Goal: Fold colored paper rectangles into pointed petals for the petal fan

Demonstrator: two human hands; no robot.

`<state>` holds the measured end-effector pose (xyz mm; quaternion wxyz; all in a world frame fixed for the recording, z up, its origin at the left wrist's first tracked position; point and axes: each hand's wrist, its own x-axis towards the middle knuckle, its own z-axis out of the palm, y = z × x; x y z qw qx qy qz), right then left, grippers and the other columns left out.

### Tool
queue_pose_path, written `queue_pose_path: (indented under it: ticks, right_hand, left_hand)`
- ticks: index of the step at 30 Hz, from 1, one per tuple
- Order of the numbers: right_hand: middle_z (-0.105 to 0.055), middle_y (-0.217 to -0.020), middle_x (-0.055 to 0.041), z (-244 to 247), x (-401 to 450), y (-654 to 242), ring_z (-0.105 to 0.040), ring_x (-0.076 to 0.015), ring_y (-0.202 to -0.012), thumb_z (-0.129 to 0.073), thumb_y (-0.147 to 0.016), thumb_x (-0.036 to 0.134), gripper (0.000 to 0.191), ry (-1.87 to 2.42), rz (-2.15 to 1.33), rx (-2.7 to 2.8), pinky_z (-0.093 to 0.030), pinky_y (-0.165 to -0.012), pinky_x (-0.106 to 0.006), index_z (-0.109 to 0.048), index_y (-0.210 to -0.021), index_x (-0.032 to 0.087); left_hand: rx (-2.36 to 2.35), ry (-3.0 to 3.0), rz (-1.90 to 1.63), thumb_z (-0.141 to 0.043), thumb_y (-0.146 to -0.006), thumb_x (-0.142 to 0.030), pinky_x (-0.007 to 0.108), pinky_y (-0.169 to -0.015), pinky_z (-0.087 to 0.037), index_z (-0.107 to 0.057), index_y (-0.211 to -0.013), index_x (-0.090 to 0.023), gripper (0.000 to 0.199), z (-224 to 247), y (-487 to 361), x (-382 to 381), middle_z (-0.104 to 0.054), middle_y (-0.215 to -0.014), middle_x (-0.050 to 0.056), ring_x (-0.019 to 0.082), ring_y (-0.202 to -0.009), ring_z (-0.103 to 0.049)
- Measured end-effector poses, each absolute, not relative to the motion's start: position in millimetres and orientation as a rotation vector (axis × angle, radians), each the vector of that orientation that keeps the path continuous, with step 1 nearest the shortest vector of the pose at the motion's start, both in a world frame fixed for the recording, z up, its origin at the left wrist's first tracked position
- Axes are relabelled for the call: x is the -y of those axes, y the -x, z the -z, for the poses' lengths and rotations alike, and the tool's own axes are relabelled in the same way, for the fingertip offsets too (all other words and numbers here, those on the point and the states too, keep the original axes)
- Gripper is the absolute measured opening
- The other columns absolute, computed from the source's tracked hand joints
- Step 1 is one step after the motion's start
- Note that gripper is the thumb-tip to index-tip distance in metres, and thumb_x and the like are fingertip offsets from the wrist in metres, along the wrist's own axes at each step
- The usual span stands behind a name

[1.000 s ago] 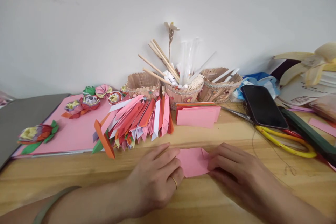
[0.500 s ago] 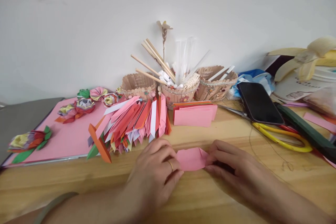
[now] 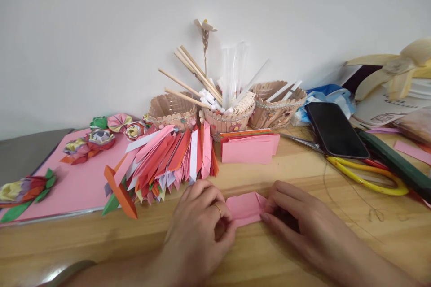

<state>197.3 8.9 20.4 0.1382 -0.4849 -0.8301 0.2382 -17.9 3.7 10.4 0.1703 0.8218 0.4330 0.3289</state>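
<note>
A small pink sheet of folded paper (image 3: pixel 245 208) lies between my two hands near the front of the wooden table, with creases and a folded corner at its right end. My left hand (image 3: pixel 202 228) pinches its left end; a ring is on one finger. At the right end, my right hand (image 3: pixel 292 215) grips the paper between thumb and fingers. Both sets of fingertips partly hide the paper's ends. Just beyond stands a stack of folded pink paper (image 3: pixel 247 150), and left of that a bundle of folded paper strips (image 3: pixel 171 154) in red, pink, white and orange.
Behind are three wooden-stick baskets (image 3: pixel 278 110), one holding sticks and clear tubes. To the right lie a black phone (image 3: pixel 336 130), yellow-handled scissors (image 3: pixel 367 177), a dark green tool (image 3: pixel 393 161) and loose thread. Paper flowers (image 3: pixel 101 139) rest on a pink board (image 3: pixel 77 184) at left.
The lower edge of the pink paper has opened out a little toward me, showing a crease along it. Both hands keep hold of its ends. The view has shifted slightly.
</note>
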Motion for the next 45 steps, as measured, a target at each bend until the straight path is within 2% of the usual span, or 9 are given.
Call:
queue_pose_path:
  ticks: [16,24,28,33,45]
  right_hand:
    - [-0.055,-0.074,-0.0046,-16.0,-11.7,-193.0,-0.055,-0.0204,-0.066,-0.044,-0.088,0.019,0.018,1.423,-0.537,2.441,-0.044,-0.057,-0.033,-0.052,-0.072,0.020]
    - [-0.055,-0.074,-0.0043,-13.0,-13.0,-195.5,-0.055,-0.0203,-0.066,-0.044,-0.089,0.020,0.017,1.393,-0.489,2.480,-0.044,-0.057,-0.032,-0.052,-0.074,0.020]
    - [-0.055,-0.074,-0.0042,-12.3,-13.1,-195.6,-0.055,-0.0200,-0.065,-0.044,-0.090,0.020,0.017,1.371,-0.463,2.496,-0.043,-0.056,-0.032,-0.052,-0.075,0.020]
    - [-0.054,-0.074,-0.0044,-12.8,-12.4,-195.4,-0.055,-0.0200,-0.065,-0.045,-0.089,0.020,0.016,1.354,-0.441,2.496,-0.043,-0.056,-0.031,-0.052,-0.075,0.019]
    - [-0.054,-0.075,-0.0038,-11.5,-12.6,-196.0,-0.054,-0.0200,-0.067,-0.047,-0.090,0.020,0.014,1.367,-0.465,2.497,-0.043,-0.057,-0.031,-0.050,-0.077,0.020]
  left_hand:
    - [-1.301,-2.451,-0.838,-0.047,-0.078,-0.007,0.036,-0.069,-0.044,-0.052,-0.067,-0.015,0.015,-8.3,15.6,-6.0,-0.057,-0.075,0.004,0.021,-0.079,-0.048]
    - [-1.277,-2.477,-0.873,-0.046,-0.079,-0.006,0.038,-0.071,-0.043,-0.052,-0.068,-0.014,0.015,-7.4,15.0,-4.1,-0.057,-0.076,0.006,0.023,-0.083,-0.048]
    - [-1.239,-2.408,-0.870,-0.051,-0.083,-0.011,0.038,-0.072,-0.041,-0.054,-0.072,-0.015,0.012,-10.2,18.8,-2.9,-0.057,-0.080,0.005,0.022,-0.084,-0.048]
    - [-1.267,-2.339,-0.810,-0.054,-0.082,-0.013,0.038,-0.071,-0.041,-0.055,-0.072,-0.016,0.011,-11.3,21.2,-2.1,-0.056,-0.082,0.004,0.023,-0.085,-0.048]
    - [-1.299,-2.402,-0.781,-0.048,-0.078,-0.010,0.038,-0.072,-0.043,-0.052,-0.074,-0.017,0.010,-8.6,18.2,-0.8,-0.055,-0.081,0.005,0.023,-0.084,-0.047]
